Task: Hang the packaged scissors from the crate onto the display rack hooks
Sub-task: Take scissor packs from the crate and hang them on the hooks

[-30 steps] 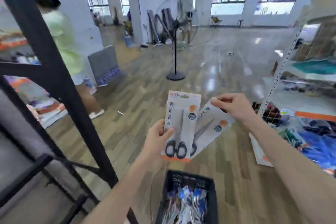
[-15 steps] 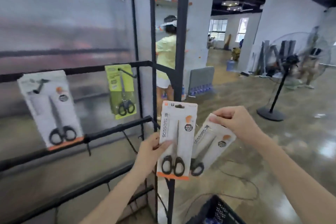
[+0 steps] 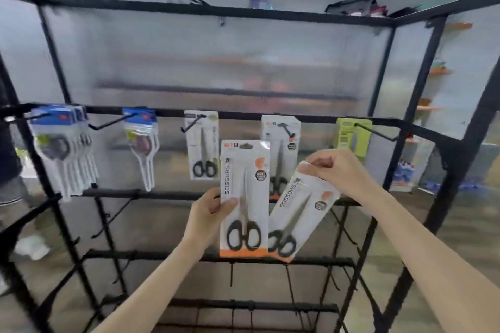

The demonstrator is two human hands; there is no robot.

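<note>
Now the left hand (image 3: 209,211) grips an upright scissors pack (image 3: 244,197) by its edge, hang-hole topmost, just below the matching hook (image 3: 286,129). Beside it, the right hand (image 3: 335,167) pinches a tilted second pack (image 3: 300,211) at its top, likewise near that hook.

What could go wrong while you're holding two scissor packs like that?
The right hand only pinches the top corner of the tilted pack, so it might slip and fall. The left hand holds the upright pack by one edge, so lining its hang hole up with a hook could be fiddly. The matching hook already carries a pack, so the two could bump.
</note>
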